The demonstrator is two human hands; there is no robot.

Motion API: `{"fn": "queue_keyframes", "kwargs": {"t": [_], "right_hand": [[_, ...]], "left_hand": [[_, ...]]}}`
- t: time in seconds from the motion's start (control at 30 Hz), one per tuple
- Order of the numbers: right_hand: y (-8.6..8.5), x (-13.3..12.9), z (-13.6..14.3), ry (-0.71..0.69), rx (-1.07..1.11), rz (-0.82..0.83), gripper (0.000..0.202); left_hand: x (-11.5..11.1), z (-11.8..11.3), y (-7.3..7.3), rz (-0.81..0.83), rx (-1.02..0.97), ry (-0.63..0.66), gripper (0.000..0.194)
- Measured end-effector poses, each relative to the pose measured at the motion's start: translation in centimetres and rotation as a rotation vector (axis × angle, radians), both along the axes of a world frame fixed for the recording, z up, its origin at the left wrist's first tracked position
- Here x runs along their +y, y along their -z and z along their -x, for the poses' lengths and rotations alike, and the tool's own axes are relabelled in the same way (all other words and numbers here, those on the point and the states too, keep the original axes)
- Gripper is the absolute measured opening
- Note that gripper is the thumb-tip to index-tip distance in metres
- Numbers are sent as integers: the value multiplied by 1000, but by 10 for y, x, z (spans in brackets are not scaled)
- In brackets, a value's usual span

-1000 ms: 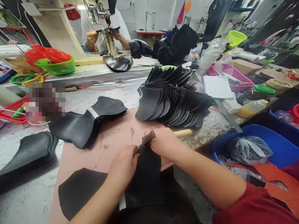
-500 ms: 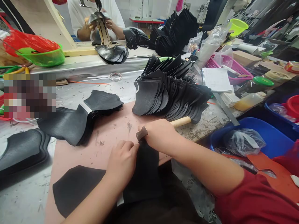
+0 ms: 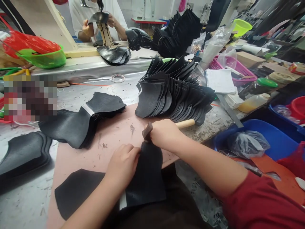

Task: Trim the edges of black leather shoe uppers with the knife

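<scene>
My right hand (image 3: 166, 135) is closed firmly around a hammer (image 3: 147, 132), with the pale handle (image 3: 186, 123) projecting behind the fist. The hammer's dark head stands over the upper edge of a flat black piece (image 3: 149, 178). My left hand (image 3: 122, 162) is partly closed, fingers curled and fingertips at the piece's upper left edge; whether they pinch it I cannot tell. The piece's upper part lies at the near edge of the pink board (image 3: 114, 130); its lower part reaches toward my lap. Relative to the preceding frame, the hammer head is raised slightly and turned more upright, my left hand sits a little further left, and more of the piece's lower edge and the white strip (image 3: 123, 202) beside it is exposed. Across the bench, the co-worker's hand (image 3: 88, 28) has shifted at the machine. A second black piece (image 3: 77, 190) lies to the left of my left forearm; a banded stack (image 3: 81, 124) and a larger fanned stack (image 3: 162, 98) are positioned beyond. Marks on the spiral notebook (image 3: 220, 81) are too faint to read.
</scene>
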State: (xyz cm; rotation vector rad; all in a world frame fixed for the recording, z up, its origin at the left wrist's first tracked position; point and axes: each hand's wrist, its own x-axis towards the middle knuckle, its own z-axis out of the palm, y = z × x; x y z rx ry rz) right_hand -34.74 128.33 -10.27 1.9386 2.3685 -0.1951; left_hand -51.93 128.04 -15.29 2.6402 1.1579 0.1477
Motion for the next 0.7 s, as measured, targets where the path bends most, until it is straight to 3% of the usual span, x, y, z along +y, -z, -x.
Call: {"fn": "queue_keyframes", "kwargs": {"t": [0.17, 0.7], "right_hand": [[3, -6, 3, -33, 60, -28, 19], [1, -17, 16, -109, 127, -45, 17]], "left_hand": [[0, 5, 0, 45, -88, 4, 14], [-11, 24, -3, 90, -87, 13, 28]]}}
